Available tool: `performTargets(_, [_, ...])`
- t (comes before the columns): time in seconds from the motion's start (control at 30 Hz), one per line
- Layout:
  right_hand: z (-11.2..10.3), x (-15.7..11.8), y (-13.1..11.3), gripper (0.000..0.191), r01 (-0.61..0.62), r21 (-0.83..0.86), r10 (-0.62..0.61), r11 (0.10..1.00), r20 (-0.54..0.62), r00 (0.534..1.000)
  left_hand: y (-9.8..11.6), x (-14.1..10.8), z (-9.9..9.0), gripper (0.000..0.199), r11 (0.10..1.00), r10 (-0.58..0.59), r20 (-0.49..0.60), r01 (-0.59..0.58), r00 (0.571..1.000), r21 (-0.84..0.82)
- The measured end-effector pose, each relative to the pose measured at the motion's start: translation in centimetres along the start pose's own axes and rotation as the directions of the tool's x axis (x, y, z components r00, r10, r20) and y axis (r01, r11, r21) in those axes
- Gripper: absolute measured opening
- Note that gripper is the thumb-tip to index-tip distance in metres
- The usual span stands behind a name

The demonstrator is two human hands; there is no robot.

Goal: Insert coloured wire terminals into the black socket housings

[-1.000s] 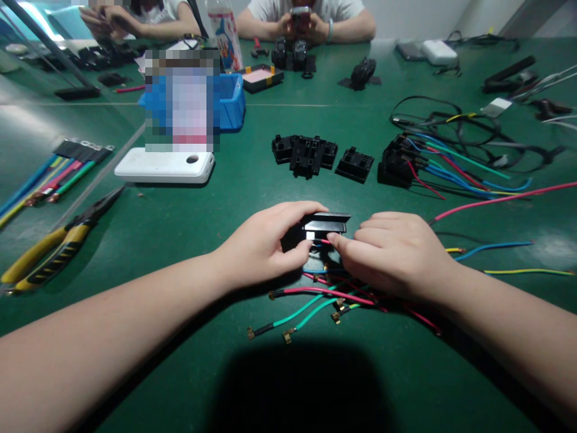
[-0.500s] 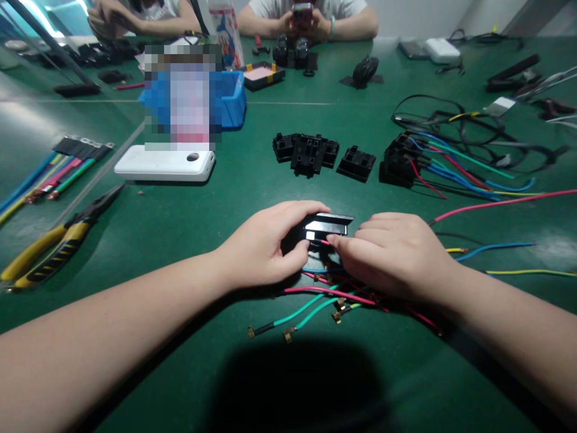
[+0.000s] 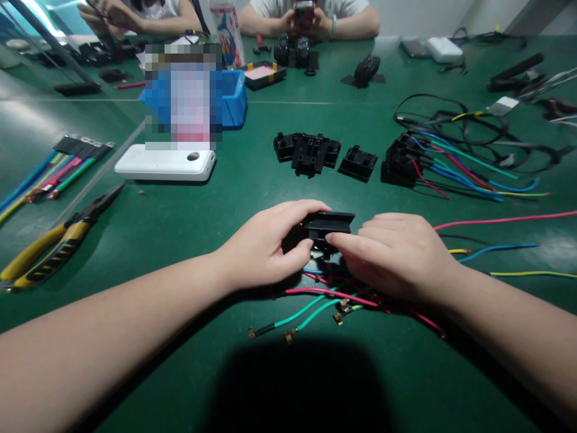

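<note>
A black plastic housing, tilted toward me, is gripped between the thumb and fingers of my left hand. My right hand is closed against its right side, with a fingertip on the lower edge. A red wire runs out from behind my right hand; its end inside the fingers is hidden. Below both hands lie loose wires, among them green wires with brass terminals and a red wire.
Black plastic housings and a wired black block lie beyond my hands. Pliers, bundled cables, a white power bank and a blue bin are leftward. Two people sit across the table.
The housing has tilted slightly, and the bright glare on its face is gone. The bit of red by my right fingertip no longer shows. Both hands stay nearly in place.
</note>
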State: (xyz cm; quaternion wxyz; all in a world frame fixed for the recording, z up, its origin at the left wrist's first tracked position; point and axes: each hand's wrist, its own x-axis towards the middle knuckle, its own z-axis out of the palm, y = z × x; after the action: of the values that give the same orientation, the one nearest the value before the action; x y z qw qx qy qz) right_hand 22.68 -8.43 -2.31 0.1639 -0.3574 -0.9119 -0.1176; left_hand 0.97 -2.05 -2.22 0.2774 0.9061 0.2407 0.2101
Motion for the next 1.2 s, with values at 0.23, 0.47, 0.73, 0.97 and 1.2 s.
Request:
performTargets(0.23, [0.08, -0.4, 0.29, 0.025, 0.037, -0.064, -0.036, 0.997, 0.011, 0.999, -0.15, 0.0, -0.11, 0.038, 0.998, -0.021, -0.005, 0.021, 1.0, -0.056])
performTargets(0.47, [0.21, -0.81, 0.43, 0.032, -0.029, -0.074, 0.032, 0.997, 0.038, 0.999, -0.06, 0.19, -0.21, 0.037, 0.995, -0.084, 0.01, 0.085, 0.996, -0.049])
performTargets(0.73, [0.19, -0.44, 0.21, 0.031, -0.071, -0.005, 0.071, 0.997, 0.001, 0.997, -0.21, 0.19, -0.07, 0.035, 0.996, -0.068, 0.018, 0.069, 0.997, -0.049])
performTargets(0.97, [0.62, -0.49, 0.41, 0.03, -0.233, 0.078, 0.235, 0.969, -0.014, 0.972, -0.49, 0.5, 0.24, 0.034, 0.983, -0.17, -0.003, 0.17, 0.985, 0.067])
performTargets(1.2, [0.89, -0.39, 0.61, 0.021, -0.312, 0.125, 0.306, 0.942, 0.066, 0.95, -0.85, 0.66, 0.28, 0.033, 0.977, -0.16, 0.009, 0.158, 0.987, 0.142])
